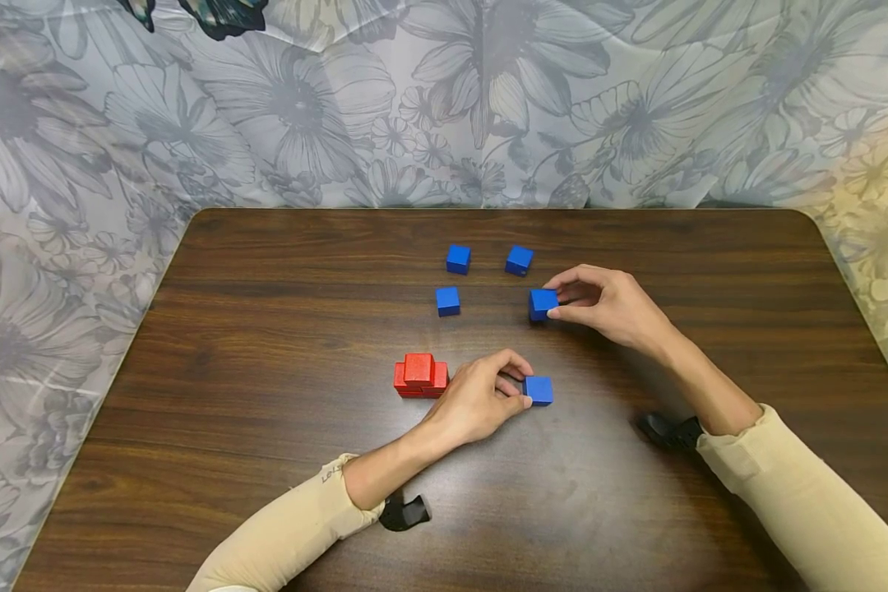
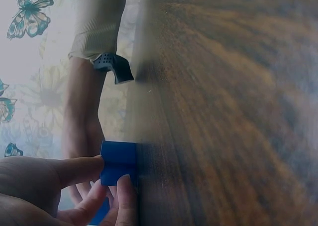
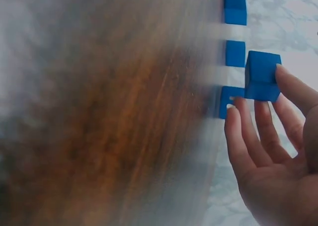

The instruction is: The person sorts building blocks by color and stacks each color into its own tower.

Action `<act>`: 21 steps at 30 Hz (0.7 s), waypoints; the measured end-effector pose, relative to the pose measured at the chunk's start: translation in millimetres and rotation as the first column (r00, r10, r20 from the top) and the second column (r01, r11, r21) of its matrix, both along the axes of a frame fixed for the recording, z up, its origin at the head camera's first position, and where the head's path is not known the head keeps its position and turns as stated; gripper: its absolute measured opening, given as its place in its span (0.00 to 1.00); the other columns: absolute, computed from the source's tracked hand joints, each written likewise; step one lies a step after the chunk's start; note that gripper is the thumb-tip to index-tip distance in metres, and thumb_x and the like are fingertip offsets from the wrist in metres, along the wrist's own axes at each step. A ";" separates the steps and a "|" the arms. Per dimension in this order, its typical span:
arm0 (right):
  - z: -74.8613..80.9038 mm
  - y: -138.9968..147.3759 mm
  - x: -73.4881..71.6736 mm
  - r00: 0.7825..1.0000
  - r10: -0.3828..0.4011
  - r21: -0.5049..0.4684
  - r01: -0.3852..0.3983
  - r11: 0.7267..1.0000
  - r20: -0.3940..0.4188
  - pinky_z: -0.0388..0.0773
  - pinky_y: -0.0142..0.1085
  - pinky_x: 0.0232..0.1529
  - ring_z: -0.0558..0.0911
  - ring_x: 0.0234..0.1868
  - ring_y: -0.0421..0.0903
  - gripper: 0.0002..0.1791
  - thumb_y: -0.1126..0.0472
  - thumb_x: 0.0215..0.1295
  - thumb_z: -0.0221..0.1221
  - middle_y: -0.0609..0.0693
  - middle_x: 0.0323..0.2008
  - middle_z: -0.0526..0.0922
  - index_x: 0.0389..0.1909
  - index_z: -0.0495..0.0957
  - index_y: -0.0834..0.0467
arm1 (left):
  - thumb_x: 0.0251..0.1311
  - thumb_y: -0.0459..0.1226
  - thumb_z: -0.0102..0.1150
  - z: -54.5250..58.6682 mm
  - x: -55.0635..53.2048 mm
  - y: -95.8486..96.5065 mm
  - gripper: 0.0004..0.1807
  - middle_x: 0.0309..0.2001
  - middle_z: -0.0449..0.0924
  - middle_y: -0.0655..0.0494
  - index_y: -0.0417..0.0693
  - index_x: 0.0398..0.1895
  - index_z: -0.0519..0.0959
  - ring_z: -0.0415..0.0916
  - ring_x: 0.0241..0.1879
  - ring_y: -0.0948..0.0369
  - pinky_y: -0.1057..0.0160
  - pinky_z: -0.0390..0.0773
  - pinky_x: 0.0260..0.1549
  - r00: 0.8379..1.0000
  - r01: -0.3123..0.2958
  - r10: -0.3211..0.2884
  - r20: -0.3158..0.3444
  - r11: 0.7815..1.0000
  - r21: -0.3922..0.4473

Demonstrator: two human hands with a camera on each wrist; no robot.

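Observation:
My right hand (image 1: pixel 607 308) pinches a blue cube (image 1: pixel 543 304) between thumb and fingertips. The right wrist view has this cube (image 3: pixel 263 76) raised off the tabletop, the thumb against one face. Nearer me, the left hand (image 1: pixel 477 395) holds a second blue cube (image 1: pixel 538 391) by its left side. That cube (image 2: pixel 118 163) sits on the table surface in the left wrist view, with fingertips on two of its sides. Red blocks (image 1: pixel 420 376) are stacked just left of the left hand, which partly covers them.
Three more blue cubes lie toward the back of the brown table (image 1: pixel 266 288): one at the back (image 1: pixel 458 260), one to its right (image 1: pixel 519 261), and one closer (image 1: pixel 447 301). A floral cloth (image 1: pixel 296 107) hangs behind the table's far edge.

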State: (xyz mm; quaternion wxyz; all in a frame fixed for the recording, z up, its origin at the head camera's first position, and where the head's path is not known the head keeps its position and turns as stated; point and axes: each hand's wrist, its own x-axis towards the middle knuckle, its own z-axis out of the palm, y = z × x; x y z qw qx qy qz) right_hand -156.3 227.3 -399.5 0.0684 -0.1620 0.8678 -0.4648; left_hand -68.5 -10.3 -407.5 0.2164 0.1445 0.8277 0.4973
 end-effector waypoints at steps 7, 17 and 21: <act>-0.1 5.3 7.8 0.999 -0.004 -0.013 0.005 1.000 0.036 0.81 0.28 0.41 0.84 0.45 0.39 0.18 0.59 0.61 0.70 0.50 0.50 0.82 0.51 0.82 0.54 | 0.59 0.34 0.69 0.4 0.6 0.8 0.14 0.46 0.81 0.63 0.54 0.47 0.80 0.79 0.37 0.72 0.70 0.78 0.37 1.000 -0.013 0.013 0.003 1.000 -0.006; 2.8 7.3 18.2 0.998 -0.013 -0.062 0.017 0.998 0.064 0.81 0.28 0.42 0.83 0.45 0.41 0.17 0.60 0.62 0.69 0.51 0.48 0.82 0.52 0.81 0.54 | 0.60 0.33 0.67 -0.5 0.7 0.1 0.14 0.46 0.81 0.62 0.54 0.48 0.79 0.80 0.38 0.71 0.70 0.78 0.38 1.000 -0.008 0.008 -0.009 1.000 0.009; 5.5 8.0 23.7 0.997 -0.015 -0.043 0.018 0.999 0.076 0.80 0.27 0.42 0.82 0.46 0.41 0.18 0.60 0.61 0.70 0.50 0.48 0.82 0.52 0.81 0.54 | 0.60 0.33 0.68 -0.5 0.8 -0.4 0.14 0.46 0.81 0.62 0.54 0.48 0.79 0.80 0.38 0.71 0.70 0.78 0.38 1.000 -0.008 0.008 -0.007 1.000 0.011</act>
